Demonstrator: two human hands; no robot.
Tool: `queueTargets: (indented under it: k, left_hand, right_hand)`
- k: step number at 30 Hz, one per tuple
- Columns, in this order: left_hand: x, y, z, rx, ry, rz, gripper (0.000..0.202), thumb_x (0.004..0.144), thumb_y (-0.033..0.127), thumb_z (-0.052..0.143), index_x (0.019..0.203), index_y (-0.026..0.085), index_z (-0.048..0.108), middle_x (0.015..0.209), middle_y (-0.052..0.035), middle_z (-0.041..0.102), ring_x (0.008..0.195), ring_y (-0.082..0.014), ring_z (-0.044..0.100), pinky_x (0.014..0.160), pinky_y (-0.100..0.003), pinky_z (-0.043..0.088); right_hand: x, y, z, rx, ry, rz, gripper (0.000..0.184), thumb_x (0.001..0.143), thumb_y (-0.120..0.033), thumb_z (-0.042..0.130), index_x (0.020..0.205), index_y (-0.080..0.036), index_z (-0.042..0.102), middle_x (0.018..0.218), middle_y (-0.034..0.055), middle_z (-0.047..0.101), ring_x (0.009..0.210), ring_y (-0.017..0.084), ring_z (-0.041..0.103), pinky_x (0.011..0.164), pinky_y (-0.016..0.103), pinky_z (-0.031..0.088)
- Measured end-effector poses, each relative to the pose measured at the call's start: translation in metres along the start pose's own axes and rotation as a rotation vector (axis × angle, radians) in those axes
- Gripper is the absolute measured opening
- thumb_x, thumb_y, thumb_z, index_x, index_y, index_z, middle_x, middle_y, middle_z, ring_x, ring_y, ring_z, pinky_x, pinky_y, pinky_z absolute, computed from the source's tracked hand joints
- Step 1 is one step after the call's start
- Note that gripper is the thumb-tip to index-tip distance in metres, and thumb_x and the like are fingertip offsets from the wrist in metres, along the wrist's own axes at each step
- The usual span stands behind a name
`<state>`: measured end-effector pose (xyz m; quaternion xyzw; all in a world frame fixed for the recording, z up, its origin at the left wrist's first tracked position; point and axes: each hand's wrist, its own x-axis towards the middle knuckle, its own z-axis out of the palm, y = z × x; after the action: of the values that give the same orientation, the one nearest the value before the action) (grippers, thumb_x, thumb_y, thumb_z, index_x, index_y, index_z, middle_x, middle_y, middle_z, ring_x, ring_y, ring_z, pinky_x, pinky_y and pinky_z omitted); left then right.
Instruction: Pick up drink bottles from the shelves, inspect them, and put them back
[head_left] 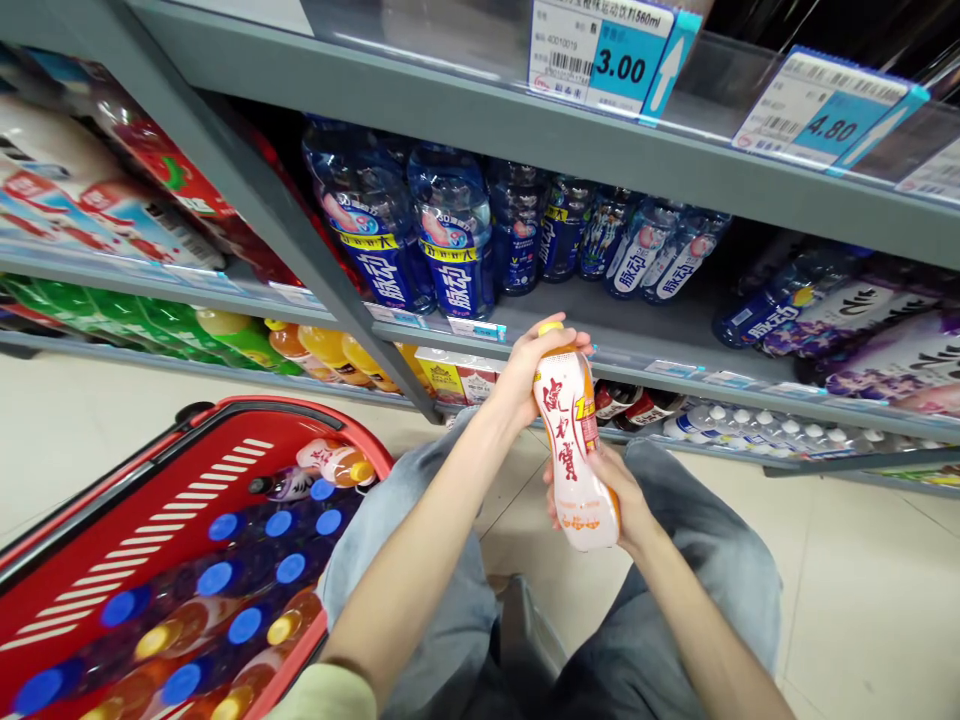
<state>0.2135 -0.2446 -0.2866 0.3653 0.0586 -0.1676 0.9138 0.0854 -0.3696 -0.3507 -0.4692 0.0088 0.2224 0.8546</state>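
Note:
Between my knees I hold a drink bottle with a yellow cap, a white label with red characters and orange sides. My left hand wraps round its upper end, just below the cap. Around the lower part, my right hand has its fingers closed, partly hidden behind the bottle. The bottle is tilted, cap end toward the shelf. Beyond it, several blue drink bottles stand on the middle shelf.
At the left, a red shopping basket holds several bottles with blue or yellow caps. Dark purple-labelled bottles lie on the shelf at right. Price tags line the upper shelf edge. Small water bottles stand on the bottom shelf.

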Motion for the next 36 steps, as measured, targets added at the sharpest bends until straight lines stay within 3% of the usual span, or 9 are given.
queueTargets:
  k: [3,6,13,17,20,36]
  left_hand:
    - [0.001,-0.003,-0.001,0.091,0.055,0.015,0.061,0.07,0.013,0.075,0.126,0.015,0.049,0.077,-0.0052,0.073,0.075,-0.0204,0.071,0.067,-0.032,0.054]
    - [0.004,-0.006,-0.004,0.137,0.098,0.018,0.059,0.07,0.012,0.075,0.123,0.015,0.049,0.078,-0.0071,0.074,0.077,-0.0208,0.071,0.066,-0.031,0.054]
    - [0.006,-0.009,-0.006,0.136,0.045,0.016,0.052,0.068,0.016,0.076,0.115,0.016,0.054,0.078,-0.0065,0.074,0.078,-0.0205,0.071,0.065,-0.031,0.054]
    - [0.005,-0.011,-0.002,0.195,0.131,0.044,0.048,0.066,0.014,0.074,0.109,0.018,0.053,0.076,-0.0053,0.074,0.075,-0.02,0.071,0.066,-0.029,0.052]
    - [0.004,-0.014,0.001,0.24,0.182,0.072,0.047,0.065,0.012,0.073,0.106,0.019,0.051,0.075,-0.0047,0.074,0.074,-0.0195,0.072,0.066,-0.029,0.052]
    - [0.003,-0.013,0.0,0.241,0.188,0.044,0.05,0.065,0.011,0.072,0.106,0.021,0.047,0.072,-0.0035,0.072,0.066,-0.0193,0.069,0.058,-0.027,0.049]
  right_hand:
    - [0.001,-0.001,0.0,-0.359,0.156,-0.165,0.035,0.085,-0.038,0.072,0.115,-0.023,0.059,0.102,0.0044,0.069,0.084,0.02,0.067,0.079,0.035,0.056]
    - [0.003,-0.003,0.002,-0.609,0.242,-0.289,0.032,0.083,-0.035,0.073,0.109,-0.02,0.062,0.101,0.0034,0.068,0.091,0.02,0.064,0.086,0.033,0.051]
    - [0.003,-0.002,0.01,-0.758,0.326,-0.324,0.033,0.083,-0.037,0.068,0.109,-0.019,0.06,0.098,0.0042,0.07,0.086,0.02,0.065,0.081,0.032,0.053]
    - [0.005,0.007,0.006,-1.004,0.509,-0.309,0.058,0.079,-0.042,0.072,0.129,-0.019,0.052,0.101,0.0074,0.074,0.082,0.024,0.069,0.077,0.036,0.055]
    - [0.006,0.012,0.002,-1.152,0.595,-0.293,0.064,0.078,-0.044,0.072,0.133,-0.022,0.049,0.099,0.0072,0.076,0.078,0.026,0.071,0.073,0.038,0.056]
    - [0.004,0.012,0.003,-0.968,0.452,-0.282,0.057,0.083,-0.042,0.071,0.131,-0.021,0.05,0.105,0.0068,0.074,0.09,0.024,0.07,0.081,0.036,0.056]
